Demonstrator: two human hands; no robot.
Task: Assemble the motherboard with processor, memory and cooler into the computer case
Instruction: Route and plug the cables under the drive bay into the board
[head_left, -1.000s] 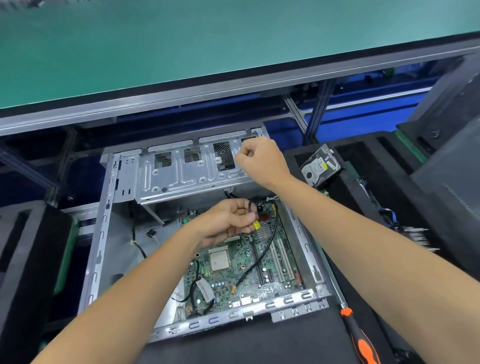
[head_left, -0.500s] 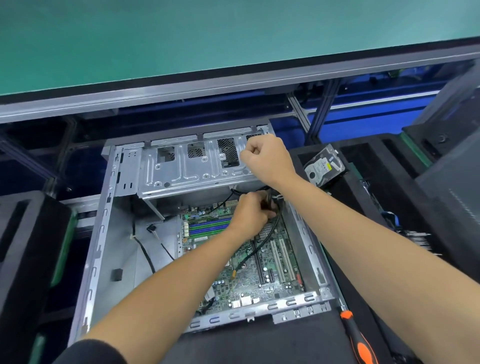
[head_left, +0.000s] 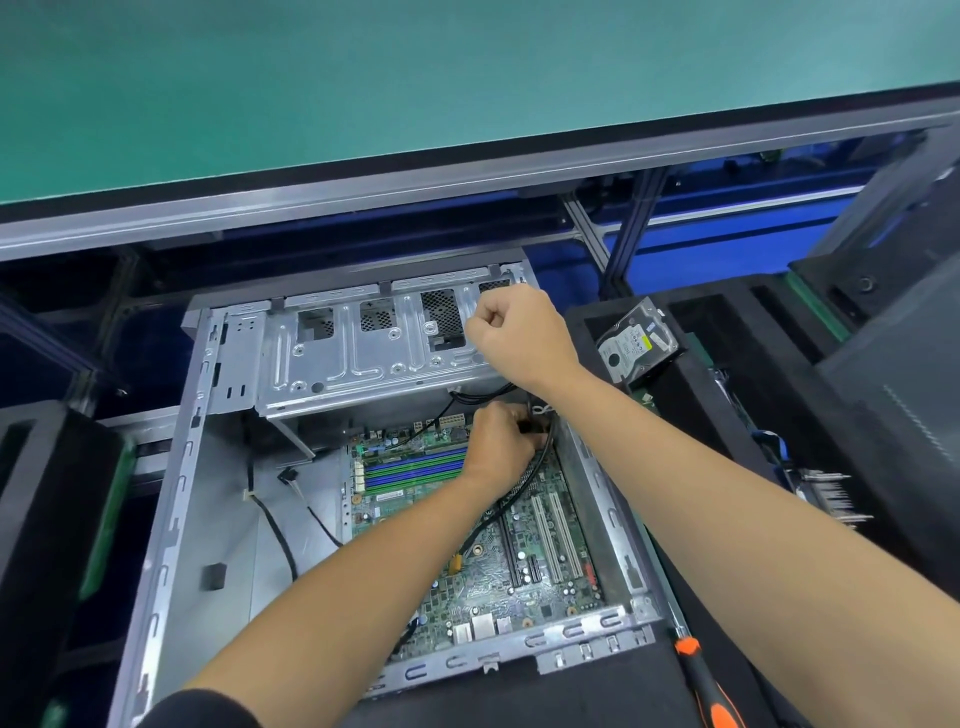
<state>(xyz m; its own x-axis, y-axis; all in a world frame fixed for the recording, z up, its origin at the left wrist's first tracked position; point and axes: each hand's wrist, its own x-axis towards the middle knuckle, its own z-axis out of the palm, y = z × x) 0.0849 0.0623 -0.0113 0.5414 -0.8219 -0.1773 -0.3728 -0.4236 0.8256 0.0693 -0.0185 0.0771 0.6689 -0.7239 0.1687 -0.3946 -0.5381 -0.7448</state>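
The open grey computer case (head_left: 171, 519) lies flat with the green motherboard (head_left: 493, 582) inside it. Blue and green memory slots (head_left: 415, 467) show at the board's far side. My left hand (head_left: 498, 441) reaches to the board's far right corner and pinches a black cable (head_left: 511, 506) that trails back across the board. My right hand (head_left: 519, 327) is curled into a fist over the right end of the metal drive cage (head_left: 363, 364); whether it holds anything is hidden. My left forearm covers the processor socket.
A hard drive (head_left: 636, 340) sits in a black foam tray right of the case. An orange-and-black screwdriver (head_left: 706, 686) lies by the case's near right corner. A metal part with pins (head_left: 831, 499) is further right. The green bench top (head_left: 467, 78) runs behind.
My left hand has moved from the middle of the board up and right to its far corner, taking the black cable along. My right fist stays over the drive cage.
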